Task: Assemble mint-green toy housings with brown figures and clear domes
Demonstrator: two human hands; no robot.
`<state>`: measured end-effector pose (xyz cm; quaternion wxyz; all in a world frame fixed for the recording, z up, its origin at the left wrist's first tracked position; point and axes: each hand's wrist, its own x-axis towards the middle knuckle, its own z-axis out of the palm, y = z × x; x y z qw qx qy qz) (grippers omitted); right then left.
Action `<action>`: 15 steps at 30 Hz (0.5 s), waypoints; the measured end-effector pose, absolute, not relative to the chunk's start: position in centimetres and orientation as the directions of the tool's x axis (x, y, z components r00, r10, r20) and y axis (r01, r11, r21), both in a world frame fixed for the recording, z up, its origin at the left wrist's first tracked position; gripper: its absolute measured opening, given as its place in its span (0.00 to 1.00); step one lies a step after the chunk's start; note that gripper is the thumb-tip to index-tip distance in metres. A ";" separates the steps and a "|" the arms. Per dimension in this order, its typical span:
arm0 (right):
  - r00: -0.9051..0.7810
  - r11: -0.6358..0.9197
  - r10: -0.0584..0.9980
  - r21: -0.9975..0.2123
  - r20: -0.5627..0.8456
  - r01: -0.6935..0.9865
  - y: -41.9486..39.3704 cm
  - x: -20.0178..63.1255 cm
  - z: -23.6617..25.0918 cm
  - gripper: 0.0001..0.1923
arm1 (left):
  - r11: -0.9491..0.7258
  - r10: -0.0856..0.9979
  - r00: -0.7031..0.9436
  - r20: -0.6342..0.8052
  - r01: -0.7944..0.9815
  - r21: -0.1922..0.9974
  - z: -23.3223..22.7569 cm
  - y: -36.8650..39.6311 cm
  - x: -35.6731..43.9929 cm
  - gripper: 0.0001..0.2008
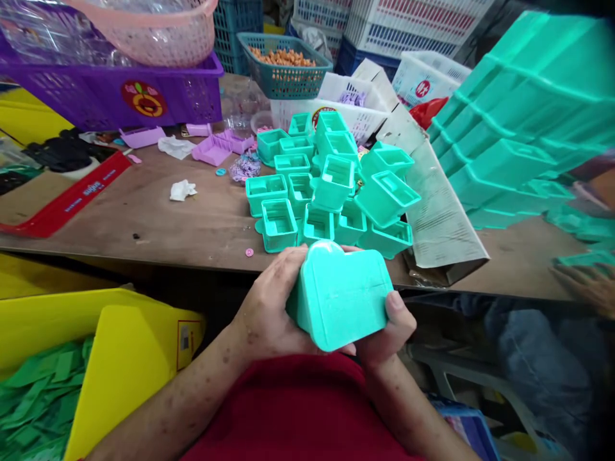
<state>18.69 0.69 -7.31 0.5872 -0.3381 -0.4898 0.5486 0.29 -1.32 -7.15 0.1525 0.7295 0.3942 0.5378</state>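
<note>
A teal plastic box-like piece (348,294) with a rounded bump at its upper left is between my hands, its flat face toward me. My left hand (273,307) wraps round its left side. On the right edge rests the thumb of my right hand (391,330), the other fingers partly hidden behind and under the piece. Just beyond, on the table, lies a heap of teal open plastic boxes (279,225), some stacked on others. What is behind the held piece cannot be seen.
A cardboard flap (435,198) stands right of the heap, beside a tall stack of teal parts (523,115). A purple crate (187,96) is at back left. A yellow bin (125,358) holds green pieces below left. Another person's hand (589,285) is at far right.
</note>
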 end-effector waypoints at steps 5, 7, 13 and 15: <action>-0.050 0.246 0.965 -0.953 0.259 -0.175 0.2 19.8 -7.8 0.34 | -0.514 0.852 0.114 0.510 0.364 0.777 -7.2 -1.7 0.5 0.51; -0.077 0.279 0.953 -0.949 0.292 -0.149 0.3 20.1 -8.2 0.37 | -0.491 0.870 0.141 0.472 0.312 0.813 -6.7 -1.8 0.2 0.50; -0.278 0.344 0.886 -0.929 0.370 -0.139 0.8 20.8 -10.1 0.56 | -0.283 0.952 0.187 0.242 0.234 0.930 -6.0 -1.8 -1.5 0.46; -0.281 0.310 0.913 -0.951 0.295 0.012 1.0 22.3 -11.9 0.52 | -0.185 0.976 0.154 0.152 0.234 0.955 -6.3 -2.1 -1.7 0.45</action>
